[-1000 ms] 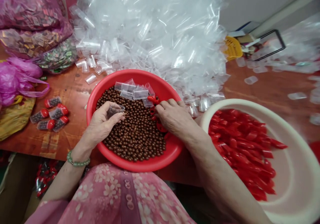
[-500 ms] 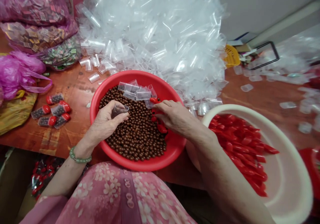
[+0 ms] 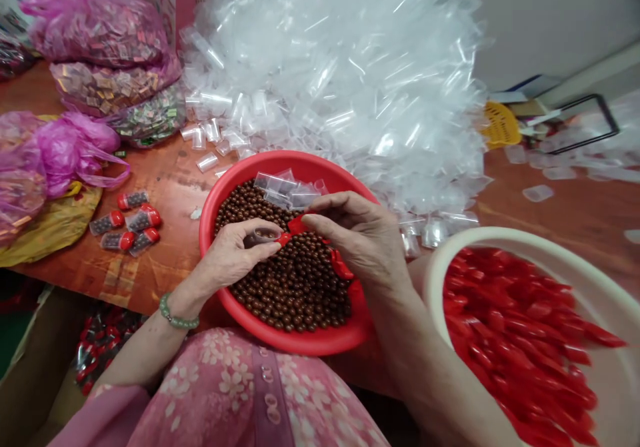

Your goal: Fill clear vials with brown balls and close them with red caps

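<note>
A red basin point(image 3: 240, 174) holds several small brown balls point(image 3: 295, 287) and a few empty clear tubes point(image 3: 283, 190). Above the balls, my left hand point(image 3: 235, 257) is closed round a small clear tube point(image 3: 263, 236) that has brown balls in it. My right hand point(image 3: 363, 234) pinches a red cap point(image 3: 296, 224) at the tube's mouth, the two hands almost touching. More red caps point(image 3: 340, 267) show under my right palm.
A big heap of clear tubes point(image 3: 340, 67) rises behind the basin. A white basin point(image 3: 500, 240) of red caps point(image 3: 520, 334) stands at the right. Several filled, capped tubes point(image 3: 127, 227) lie on the wooden table at the left, near pink bags point(image 3: 100, 27).
My right hand has lifted off the caps in the basin and brought one red cap to the tube in my left hand. The camera has shifted, so everything sits further right.
</note>
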Demonstrator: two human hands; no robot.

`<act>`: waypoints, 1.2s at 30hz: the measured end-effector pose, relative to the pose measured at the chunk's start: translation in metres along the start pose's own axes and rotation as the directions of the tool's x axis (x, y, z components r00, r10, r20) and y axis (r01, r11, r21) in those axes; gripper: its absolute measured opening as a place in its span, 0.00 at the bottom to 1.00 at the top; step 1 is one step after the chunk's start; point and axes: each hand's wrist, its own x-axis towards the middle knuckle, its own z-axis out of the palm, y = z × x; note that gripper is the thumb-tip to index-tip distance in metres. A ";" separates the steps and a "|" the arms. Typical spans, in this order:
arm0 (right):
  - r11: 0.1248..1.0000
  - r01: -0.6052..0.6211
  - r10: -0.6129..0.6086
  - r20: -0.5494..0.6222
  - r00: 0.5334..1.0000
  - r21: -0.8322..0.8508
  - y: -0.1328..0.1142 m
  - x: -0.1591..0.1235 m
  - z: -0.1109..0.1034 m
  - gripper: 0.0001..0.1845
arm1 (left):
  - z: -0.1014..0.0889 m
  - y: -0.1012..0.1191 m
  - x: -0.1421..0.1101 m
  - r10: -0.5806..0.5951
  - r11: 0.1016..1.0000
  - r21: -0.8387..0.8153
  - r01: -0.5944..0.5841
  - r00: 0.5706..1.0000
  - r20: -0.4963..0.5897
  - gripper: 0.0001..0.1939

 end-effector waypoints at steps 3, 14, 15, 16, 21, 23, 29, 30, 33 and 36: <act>0.999 0.008 -0.005 -0.079 0.997 0.041 0.001 -0.002 0.006 0.08 | 0.000 0.000 -0.001 -0.061 0.997 -0.044 0.062 0.998 0.017 0.14; 0.999 0.017 -0.011 0.164 0.986 -0.037 0.003 -0.014 -0.009 0.11 | 0.002 0.004 -0.002 -0.090 0.984 -0.162 0.079 0.994 -0.060 0.12; 1.000 -0.014 0.015 0.158 0.987 -0.007 0.004 -0.014 -0.006 0.13 | 0.002 0.004 -0.002 -0.092 0.983 -0.165 0.082 0.994 -0.056 0.12; 0.999 -0.036 0.033 0.149 0.988 0.020 0.005 -0.015 -0.002 0.14 | 0.002 0.003 -0.002 -0.092 0.983 -0.165 0.083 0.994 -0.052 0.12; 0.997 -0.071 0.065 0.139 0.988 0.042 0.009 -0.018 0.015 0.10 | -0.001 0.001 -0.001 0.003 0.996 -0.085 -0.014 0.993 -0.122 0.09; 0.997 -0.071 0.065 0.140 0.988 0.038 0.010 -0.018 0.015 0.09 | -0.002 0.002 -0.001 0.026 0.998 -0.053 -0.034 0.990 -0.140 0.09; 0.988 0.119 -0.077 0.359 0.930 -0.096 0.004 -0.012 0.000 0.12 | -0.001 0.003 -0.001 -0.055 0.986 -0.160 0.039 0.993 -0.102 0.15; 0.979 0.163 -0.102 0.403 0.909 -0.119 0.002 -0.011 -0.001 0.11 | -0.001 0.003 -0.001 -0.051 0.984 -0.175 0.034 0.994 -0.093 0.15; 0.962 0.202 -0.092 0.482 0.871 -0.182 -0.003 -0.011 -0.001 0.07 | -0.001 0.002 -0.001 -0.025 0.988 -0.154 0.010 0.996 -0.091 0.15; 0.962 0.154 -0.024 0.490 0.871 -0.227 -0.003 -0.011 -0.001 0.05 | -0.002 0.001 0.000 -0.012 0.994 -0.113 0.001 0.995 -0.095 0.13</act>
